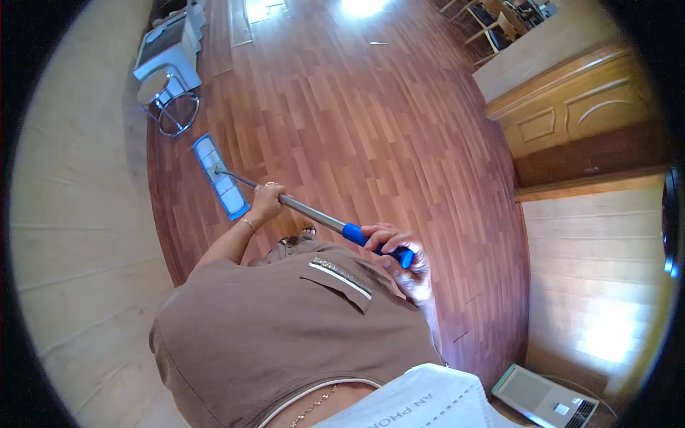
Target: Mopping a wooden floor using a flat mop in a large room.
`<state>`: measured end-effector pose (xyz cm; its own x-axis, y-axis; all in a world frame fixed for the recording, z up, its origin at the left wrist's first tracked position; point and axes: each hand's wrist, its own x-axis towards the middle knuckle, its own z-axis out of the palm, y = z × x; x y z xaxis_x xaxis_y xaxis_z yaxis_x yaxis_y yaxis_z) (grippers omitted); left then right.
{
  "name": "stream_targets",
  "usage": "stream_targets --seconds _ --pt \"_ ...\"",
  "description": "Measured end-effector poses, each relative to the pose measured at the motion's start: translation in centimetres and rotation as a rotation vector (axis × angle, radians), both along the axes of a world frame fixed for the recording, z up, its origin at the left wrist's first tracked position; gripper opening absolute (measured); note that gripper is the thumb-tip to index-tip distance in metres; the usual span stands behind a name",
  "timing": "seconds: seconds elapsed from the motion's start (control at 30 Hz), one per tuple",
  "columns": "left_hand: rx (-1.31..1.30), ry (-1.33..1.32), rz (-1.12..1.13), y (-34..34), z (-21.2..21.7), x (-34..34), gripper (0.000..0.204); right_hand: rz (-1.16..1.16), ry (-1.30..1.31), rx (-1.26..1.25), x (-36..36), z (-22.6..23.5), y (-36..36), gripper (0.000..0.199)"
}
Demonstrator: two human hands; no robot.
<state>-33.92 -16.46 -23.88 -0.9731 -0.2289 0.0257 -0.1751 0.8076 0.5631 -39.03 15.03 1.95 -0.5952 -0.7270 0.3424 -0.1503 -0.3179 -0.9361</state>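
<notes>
I hold a flat mop with both hands. My left hand (265, 202) grips the grey metal pole (310, 213) partway down, a bracelet on its wrist. My right hand (401, 257) is closed around the blue grip (371, 242) at the pole's upper end, near my chest. The blue and white mop head (220, 176) lies flat on the reddish wooden floor (371, 128), close to the pale wall on my left. My brown shirt fills the lower middle of the view.
A chrome stool (170, 100) and a white appliance (168, 46) stand by the left wall beyond the mop head. A wooden door (571, 118) is on the right. A laptop (546, 399) sits at the lower right. Chairs (499, 25) stand far off.
</notes>
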Motion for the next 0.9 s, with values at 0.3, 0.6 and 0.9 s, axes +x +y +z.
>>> stream_targets --seconds 0.3,0.6,0.9 --pt "0.071 0.087 -0.290 5.2 3.4 -6.6 0.021 -0.334 0.037 -0.030 0.6 4.6 3.6 0.019" --pt "0.328 0.320 -0.957 20.2 8.0 -15.2 0.036 -1.026 0.331 0.032 6.8 9.1 9.1 0.035" --pt "0.302 0.158 -1.670 39.6 8.9 -15.6 0.013 -1.418 0.389 0.119 14.7 10.9 17.8 0.037"
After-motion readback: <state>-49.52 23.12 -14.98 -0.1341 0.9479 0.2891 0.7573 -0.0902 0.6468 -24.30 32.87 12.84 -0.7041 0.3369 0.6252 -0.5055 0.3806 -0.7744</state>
